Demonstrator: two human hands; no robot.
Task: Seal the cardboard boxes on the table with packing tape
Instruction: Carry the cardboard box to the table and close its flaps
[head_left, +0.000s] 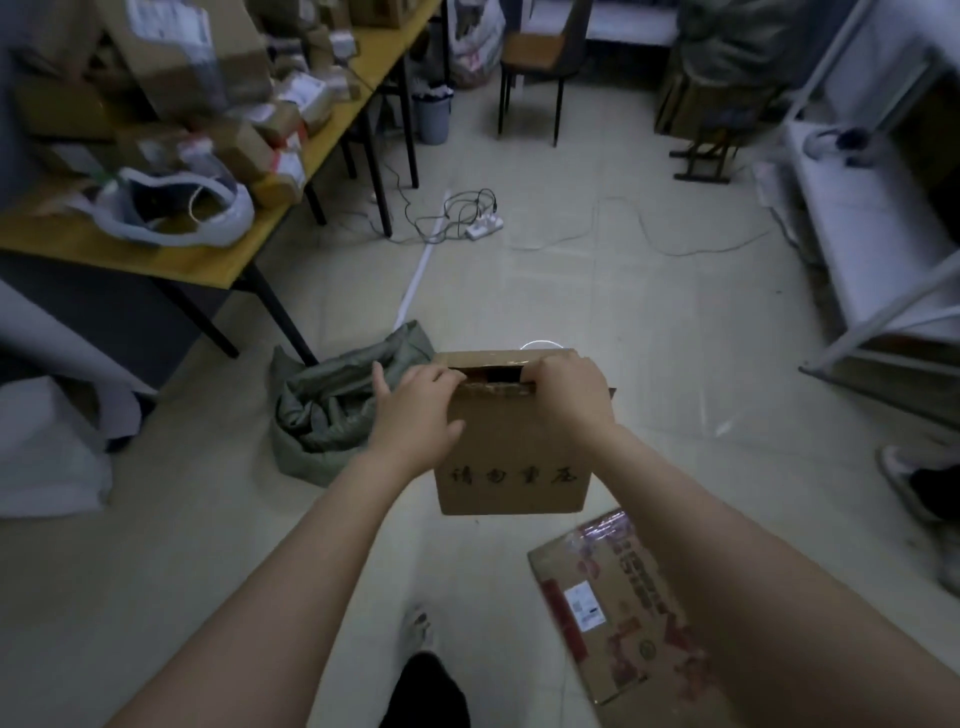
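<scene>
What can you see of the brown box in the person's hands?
The box is plain brown cardboard, with a row of black handwritten characters on the broad face toward the camera. A dark slit gapes between flaps at its far edge. The left hand and right hand grip that edge, fingers curled over it. It is out over the pale floor.

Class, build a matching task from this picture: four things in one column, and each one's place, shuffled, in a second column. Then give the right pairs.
Things
1. plain box
2. printed box
3. green sack
4. power strip

Places
A. on the floor, farthest away of the four
B. gripped by the left hand and the right hand
C. slumped on the floor by a leg of the table
D. lying flat on the floor, lower right

Pairs: 1-B, 2-D, 3-C, 4-A
</scene>
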